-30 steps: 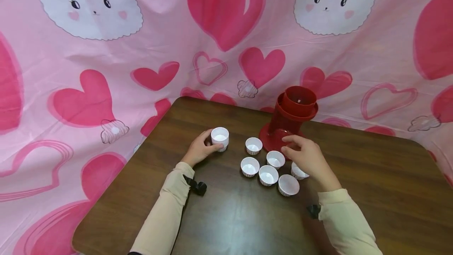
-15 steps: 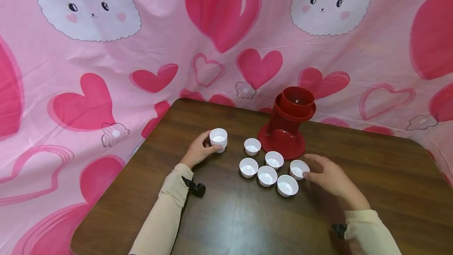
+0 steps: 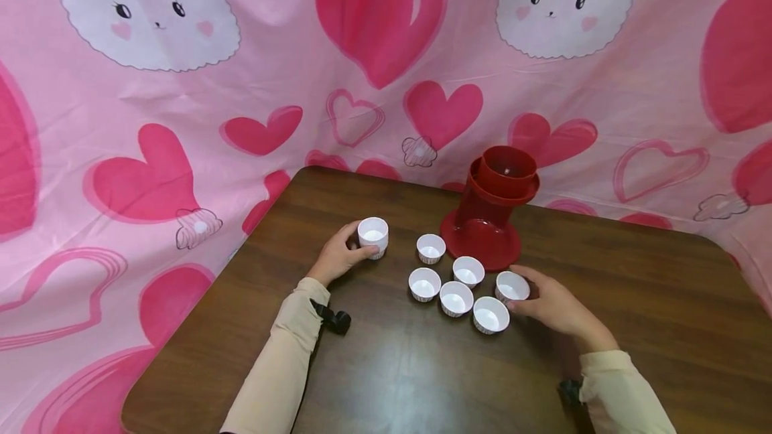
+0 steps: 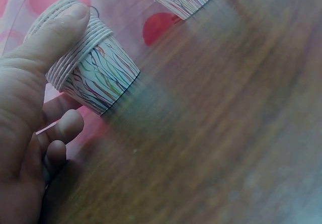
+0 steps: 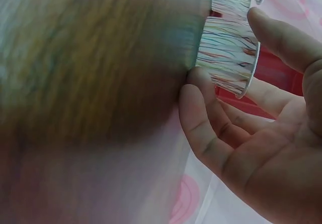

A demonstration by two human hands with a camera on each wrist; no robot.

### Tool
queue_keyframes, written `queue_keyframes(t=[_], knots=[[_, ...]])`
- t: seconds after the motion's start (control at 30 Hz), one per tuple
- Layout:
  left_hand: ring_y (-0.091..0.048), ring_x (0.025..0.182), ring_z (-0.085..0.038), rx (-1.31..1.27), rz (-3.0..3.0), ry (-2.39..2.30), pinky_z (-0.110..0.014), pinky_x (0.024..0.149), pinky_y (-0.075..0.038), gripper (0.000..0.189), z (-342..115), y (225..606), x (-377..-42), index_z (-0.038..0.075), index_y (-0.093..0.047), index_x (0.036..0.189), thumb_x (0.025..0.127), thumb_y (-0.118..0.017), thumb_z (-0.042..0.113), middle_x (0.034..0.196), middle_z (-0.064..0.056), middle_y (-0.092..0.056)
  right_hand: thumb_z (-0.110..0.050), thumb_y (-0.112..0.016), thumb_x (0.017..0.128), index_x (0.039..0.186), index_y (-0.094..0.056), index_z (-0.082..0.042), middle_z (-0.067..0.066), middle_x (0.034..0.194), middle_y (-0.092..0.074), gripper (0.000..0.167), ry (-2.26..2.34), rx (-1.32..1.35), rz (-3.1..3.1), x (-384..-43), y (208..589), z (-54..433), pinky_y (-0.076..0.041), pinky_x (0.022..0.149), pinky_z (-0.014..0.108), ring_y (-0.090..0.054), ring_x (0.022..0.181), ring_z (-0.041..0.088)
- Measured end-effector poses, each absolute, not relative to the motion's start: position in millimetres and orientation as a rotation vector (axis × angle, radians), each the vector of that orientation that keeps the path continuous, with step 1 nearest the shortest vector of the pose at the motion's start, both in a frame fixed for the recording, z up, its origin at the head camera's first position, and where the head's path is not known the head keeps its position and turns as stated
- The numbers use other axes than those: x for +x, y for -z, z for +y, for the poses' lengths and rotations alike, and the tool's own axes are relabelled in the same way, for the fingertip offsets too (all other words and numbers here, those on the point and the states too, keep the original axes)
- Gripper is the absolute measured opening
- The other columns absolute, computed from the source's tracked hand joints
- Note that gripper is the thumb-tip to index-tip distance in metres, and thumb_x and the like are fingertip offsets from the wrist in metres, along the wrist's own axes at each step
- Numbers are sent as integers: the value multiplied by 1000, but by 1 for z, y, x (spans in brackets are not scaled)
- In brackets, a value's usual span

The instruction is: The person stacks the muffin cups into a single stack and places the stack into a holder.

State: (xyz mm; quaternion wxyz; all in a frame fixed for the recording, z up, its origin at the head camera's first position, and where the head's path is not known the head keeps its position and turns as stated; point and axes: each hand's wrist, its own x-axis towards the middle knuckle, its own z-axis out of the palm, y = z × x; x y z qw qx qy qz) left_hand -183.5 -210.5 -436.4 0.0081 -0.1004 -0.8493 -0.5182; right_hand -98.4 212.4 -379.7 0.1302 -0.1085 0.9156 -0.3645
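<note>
L hand (image 3: 340, 256) pinches a nested stack of striped paper cups (image 3: 372, 236) btwn thumb & fingers, at abt 10 o'clock of the loose cups (image 3: 456, 299) on the wood-grain tabletop (image 3: 386, 374). R hand (image 3: 557, 303) has fingers curved round the upright single cup (image 3: 511, 285) at the group's 3 o'clock, can't tell how firmly. Red round-based stand (image 3: 485, 213) is at approx 1 o'clock, nr the cups.

Six single cups (image 3: 456, 308), one stack of cups (image 3: 378, 240) (how many inside is unclear), one red stand (image 3: 482, 211), one tabletop (image 3: 374, 374); two hands (image 3: 339, 255), two sleeves (image 3: 271, 353), two wrist cameras (image 3: 338, 320).
</note>
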Motion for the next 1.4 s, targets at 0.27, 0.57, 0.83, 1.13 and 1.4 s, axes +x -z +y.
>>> queue_keyframes(t=[0.27, 0.57, 0.83, 1.13, 1.4], knots=[[-51, 103, -27, -310, -2660, 1625, -38, 85, -43, 69, -212, 438, -185, 13, -56, 141, 83, -85, 35, 127, -8, -60, -26, -82, 85, 140, -49, 5, 27, 123, -60, 71, 1079, -292, 2702, -101, 383, 213, -51, 86, 53, -60, 105, 39], [-51, 99, -27, -316, -2662, 1608, -38, 81, -42, 67, -216, 439, -186, 14, -56, 141, 83, -85, 34, 122, -9, -60, -32, -79, 88, 143, -47, 3, 22, 120, -64, 73, 1157, -232, 2700, -103, 369, 203, -53, 81, 47, -63, 101, 34], [-51, 98, -26, -323, -2656, 1603, -36, 81, -42, 66, -217, 437, -185, 13, -57, 140, 83, -85, 32, 121, -9, -60, -37, -81, 87, 145, -48, -6, 20, 129, -60, 73, 1295, -221, 2656, -110, 343, 181, -52, 90, 50, -60, 111, 37], [-51, 99, -26, -326, -2635, 1623, -37, 82, -42, 66, -215, 439, -186, 12, -58, 139, 82, -85, 33, 123, -9, -61, -28, -80, 88, 145, -49, -9, 18, 130, -59, 68, 1294, -397, 2683, -124, 317, 144, -54, 85, 46, -60, 107, 34], [-52, 93, -24, -349, -2634, 1614, -35, 77, -42, 65, -212, 440, -188, 13, -59, 138, 82, -86, 33, 116, -7, -61, -27, -80, 88, 142, -52, -11, 15, 123, -62, 63, 1364, -435, 2620, -141, 304, 113, -54, 82, 44, -61, 103, 31]])
